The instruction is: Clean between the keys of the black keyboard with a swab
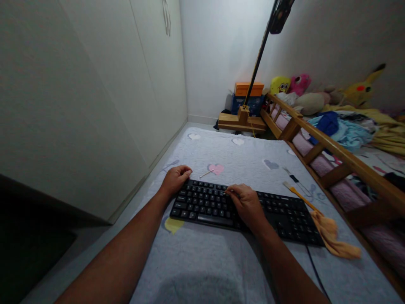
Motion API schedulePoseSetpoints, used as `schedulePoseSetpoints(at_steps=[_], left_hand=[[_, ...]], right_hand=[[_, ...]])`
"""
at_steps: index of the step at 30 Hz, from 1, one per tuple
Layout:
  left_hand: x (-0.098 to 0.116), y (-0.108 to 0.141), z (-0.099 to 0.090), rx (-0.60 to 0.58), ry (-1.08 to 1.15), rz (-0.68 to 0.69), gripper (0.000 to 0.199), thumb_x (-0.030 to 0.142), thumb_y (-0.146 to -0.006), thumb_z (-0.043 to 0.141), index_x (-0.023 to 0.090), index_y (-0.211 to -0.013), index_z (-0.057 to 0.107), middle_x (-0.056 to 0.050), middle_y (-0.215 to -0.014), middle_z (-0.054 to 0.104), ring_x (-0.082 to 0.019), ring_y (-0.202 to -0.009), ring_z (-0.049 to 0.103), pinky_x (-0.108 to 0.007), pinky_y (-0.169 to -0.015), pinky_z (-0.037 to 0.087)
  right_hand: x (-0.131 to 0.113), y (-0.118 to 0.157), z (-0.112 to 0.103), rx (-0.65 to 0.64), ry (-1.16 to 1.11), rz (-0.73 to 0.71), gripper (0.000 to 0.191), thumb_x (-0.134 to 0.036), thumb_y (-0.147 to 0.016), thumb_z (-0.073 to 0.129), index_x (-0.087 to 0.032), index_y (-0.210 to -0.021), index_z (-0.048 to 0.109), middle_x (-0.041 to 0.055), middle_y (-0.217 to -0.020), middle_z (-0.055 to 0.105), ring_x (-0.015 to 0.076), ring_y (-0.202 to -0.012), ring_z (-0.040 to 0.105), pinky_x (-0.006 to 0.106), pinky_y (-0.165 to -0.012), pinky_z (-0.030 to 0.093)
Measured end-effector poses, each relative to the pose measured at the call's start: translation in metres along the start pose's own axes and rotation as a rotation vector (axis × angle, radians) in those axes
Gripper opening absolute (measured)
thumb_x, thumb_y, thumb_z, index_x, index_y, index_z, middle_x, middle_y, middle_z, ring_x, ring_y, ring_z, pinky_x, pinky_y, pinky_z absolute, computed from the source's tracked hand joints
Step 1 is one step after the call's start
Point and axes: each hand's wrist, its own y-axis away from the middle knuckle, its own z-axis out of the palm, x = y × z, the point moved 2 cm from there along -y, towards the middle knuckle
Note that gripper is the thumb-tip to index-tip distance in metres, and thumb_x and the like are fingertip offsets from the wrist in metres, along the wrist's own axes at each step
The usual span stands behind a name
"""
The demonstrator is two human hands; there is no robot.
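Note:
A black keyboard (215, 209) lies on a light cloth with heart shapes (202, 253). My left hand (176, 179) rests at the keyboard's upper left corner, its fingers curled together; whatever they may hold is hidden. Over the keys right of the middle, my right hand (245, 202) has thumb and forefinger pinched on something too small to make out. Just above the keyboard, between the hands, a white cotton swab (206, 173) lies on the cloth. An orange cloth (329, 236) touches the keyboard's right side.
A brush with an orange handle (300, 195) and another slim tool (294, 178) lie at the right. Beyond them runs a wooden bed rail (335, 147). A white cabinet (126, 84) stands at the left, and a wooden stand (242, 121) with a pole at the far end.

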Motion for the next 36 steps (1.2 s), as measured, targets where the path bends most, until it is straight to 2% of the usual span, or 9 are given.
schedulePoseSetpoints(at_steps=[7, 25, 36], left_hand=[[0.0, 0.0, 0.0, 0.007, -0.004, -0.003, 0.027, 0.041, -0.082, 0.055, 0.017, -0.08, 0.069, 0.001, -0.066, 0.063, -0.017, -0.063, 0.058, -0.029, -0.062, 0.043], [0.003, 0.0, -0.001, 0.01, 0.001, 0.008, 0.027, 0.041, -0.08, 0.056, 0.018, -0.079, 0.068, 0.0, -0.066, 0.065, -0.018, -0.064, 0.058, -0.03, -0.064, 0.045], [0.001, 0.0, 0.001, 0.004, 0.015, -0.007, 0.026, 0.041, -0.079, 0.055, 0.018, -0.078, 0.068, 0.001, -0.065, 0.064, -0.017, -0.062, 0.057, -0.03, -0.063, 0.045]], right_hand=[[-0.004, 0.002, -0.002, -0.021, 0.011, -0.014, 0.016, -0.022, -0.093, 0.056, -0.024, -0.084, 0.069, 0.002, -0.084, 0.073, 0.0201, -0.083, 0.064, 0.031, -0.08, 0.044], [0.001, -0.005, 0.003, 0.053, -0.027, 0.027, 0.018, -0.022, -0.092, 0.055, -0.024, -0.087, 0.072, 0.0032, -0.086, 0.074, 0.0205, -0.085, 0.066, 0.031, -0.082, 0.046], [-0.003, -0.01, 0.01, 0.001, -0.055, 0.004, 0.017, -0.021, -0.092, 0.058, -0.026, -0.088, 0.074, 0.0028, -0.089, 0.076, 0.0206, -0.088, 0.067, 0.031, -0.083, 0.047]])
